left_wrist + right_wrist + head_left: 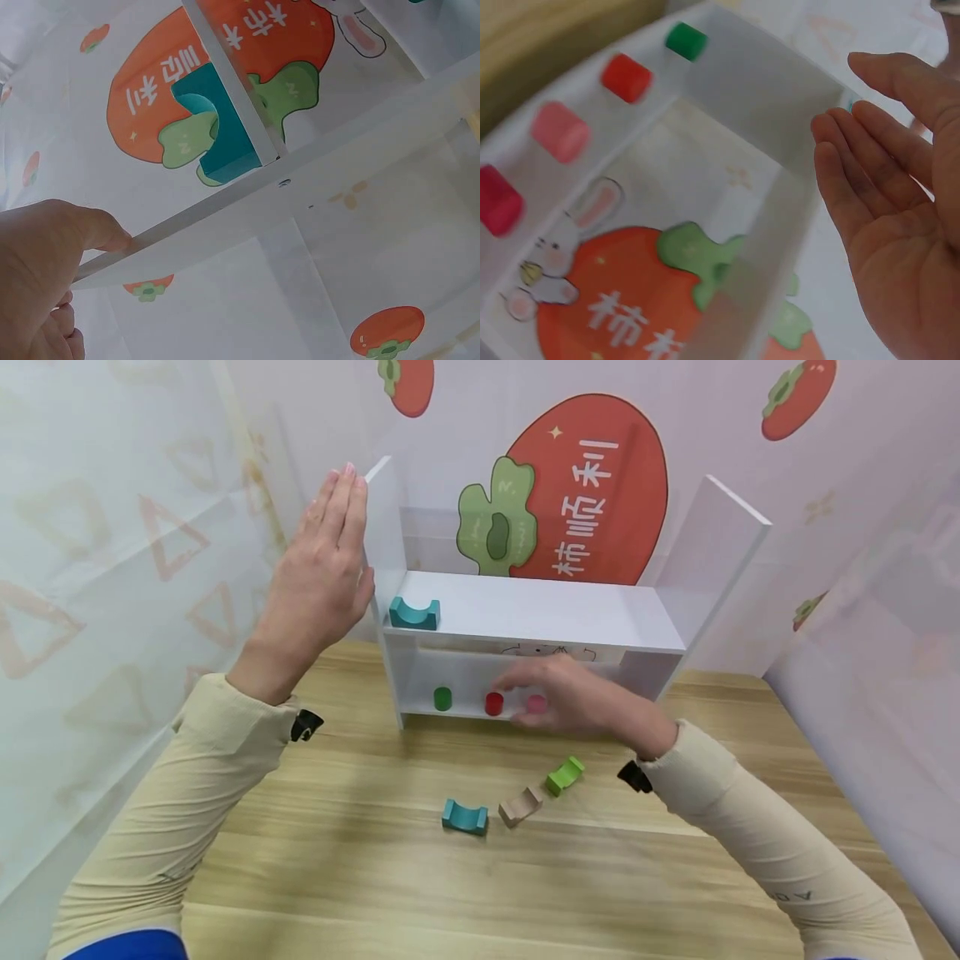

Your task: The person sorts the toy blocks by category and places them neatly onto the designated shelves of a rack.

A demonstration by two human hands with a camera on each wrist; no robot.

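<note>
My left hand (322, 560) rests against the left side panel (385, 527) of a white shelf unit, fingers straight, thumb at the panel's edge in the left wrist view. With nothing in its grasp, my right hand (573, 697) hovers before the lower shelf, fingers loosely bent. A teal notched block (415, 621) stands at the left end of the upper shelf (540, 610). Along the lower shelf are a green cylinder (442, 698), a red cylinder (494, 704) and a pink cylinder (536, 704), partly behind the right hand. The right wrist view adds a crimson cylinder (499, 200).
On the wooden table (337, 860) before the unit lie a second teal notched block (465, 819), a tan notched block (521, 807) and a lime-green notched block (565, 776). The unit's right panel (712, 552) rises at the right. Behind hangs a persimmon-print backdrop (600, 485).
</note>
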